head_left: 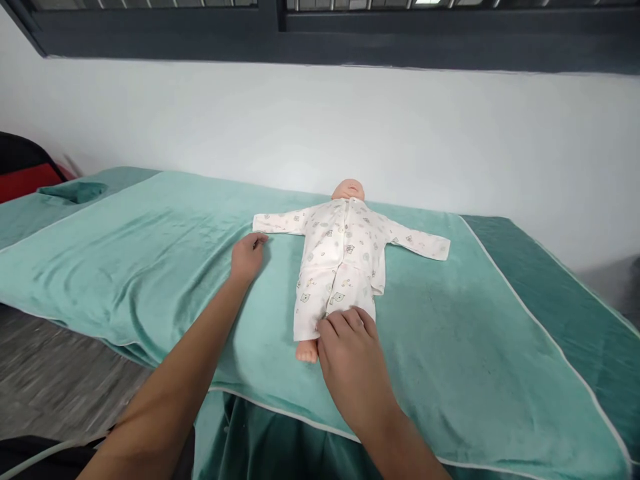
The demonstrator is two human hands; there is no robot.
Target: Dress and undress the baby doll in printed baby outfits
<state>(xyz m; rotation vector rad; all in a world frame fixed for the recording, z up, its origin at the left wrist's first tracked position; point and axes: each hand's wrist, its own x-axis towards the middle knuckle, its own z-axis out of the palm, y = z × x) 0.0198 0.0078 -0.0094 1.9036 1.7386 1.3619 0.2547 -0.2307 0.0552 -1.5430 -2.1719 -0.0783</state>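
Observation:
A baby doll (pixel 349 189) lies on its back, its head toward the wall. It wears a white printed shirt (pixel 345 230) with both sleeves spread out sideways, and matching pants (pixel 313 303). My right hand (pixel 353 360) is over the lower end of the pants leg on the right, fingers bent down on the cloth; it covers the foot there. The other bare foot (pixel 307 351) sticks out of its pants leg. Just below the cuff of the left-side sleeve (pixel 280 223) is my left hand (pixel 248 257), its fingers curled together, with nothing visible in them.
A light green blanket (pixel 480 373) with a pale edge covers the bed, over a darker green cover (pixel 545 300). Behind the bed stands a white wall (pixel 320 127) below a dark window frame (pixel 320 47). A red and black object (pixel 30 177) is at far left.

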